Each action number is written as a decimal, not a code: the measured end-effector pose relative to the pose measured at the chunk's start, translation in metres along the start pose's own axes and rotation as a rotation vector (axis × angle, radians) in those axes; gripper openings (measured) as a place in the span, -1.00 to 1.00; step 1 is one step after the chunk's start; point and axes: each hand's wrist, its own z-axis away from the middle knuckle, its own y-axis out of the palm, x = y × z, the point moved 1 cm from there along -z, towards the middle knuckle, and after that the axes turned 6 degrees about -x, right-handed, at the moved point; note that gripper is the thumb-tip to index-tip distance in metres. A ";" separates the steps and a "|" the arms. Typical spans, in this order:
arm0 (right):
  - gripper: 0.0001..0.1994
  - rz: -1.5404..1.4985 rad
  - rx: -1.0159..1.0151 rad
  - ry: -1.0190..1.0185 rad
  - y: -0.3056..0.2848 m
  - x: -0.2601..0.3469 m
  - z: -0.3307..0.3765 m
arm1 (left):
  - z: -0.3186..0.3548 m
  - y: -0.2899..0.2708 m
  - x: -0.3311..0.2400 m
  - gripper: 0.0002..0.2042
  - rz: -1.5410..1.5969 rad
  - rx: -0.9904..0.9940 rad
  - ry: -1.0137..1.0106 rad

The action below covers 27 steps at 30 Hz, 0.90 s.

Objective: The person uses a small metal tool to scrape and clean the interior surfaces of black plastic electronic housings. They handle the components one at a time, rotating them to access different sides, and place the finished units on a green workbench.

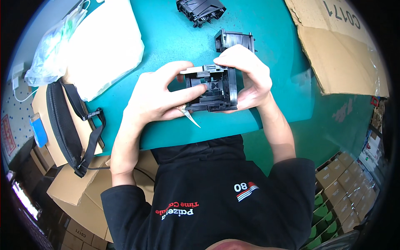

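Between both hands is a boxy black plastic housing (232,89), its open side facing up and small clips and ribs showing inside. My left hand (154,96) grips its left side, with one finger reaching into the opening. Under that hand sticks out a thin, pale, pointed piece (192,118); its other end is hidden, so I cannot tell its kind. My right hand (252,75) holds the housing from the right, fingertips on the upper edge. Just beyond lies a second black plastic part (234,40), and farther off a third, similar black part (201,11).
A green mat (166,46) covers the table. White sheeting (106,46) and a clear plastic bag (52,62) lie at the left, near a black strapped pouch (62,125). An opened cardboard box (341,54) occupies the right; stacked cartons (343,179) stand lower right.
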 end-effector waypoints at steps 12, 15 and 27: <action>-0.30 -0.020 0.011 0.047 -0.001 0.002 0.000 | 0.004 -0.001 -0.004 -0.62 0.029 -0.017 -0.063; -0.29 -0.031 0.008 0.042 -0.001 0.002 0.000 | 0.004 -0.003 -0.006 -0.65 0.017 0.025 -0.092; -0.31 -0.038 -0.020 0.020 0.001 0.003 0.001 | 0.003 -0.001 0.003 -0.54 0.036 -0.031 0.026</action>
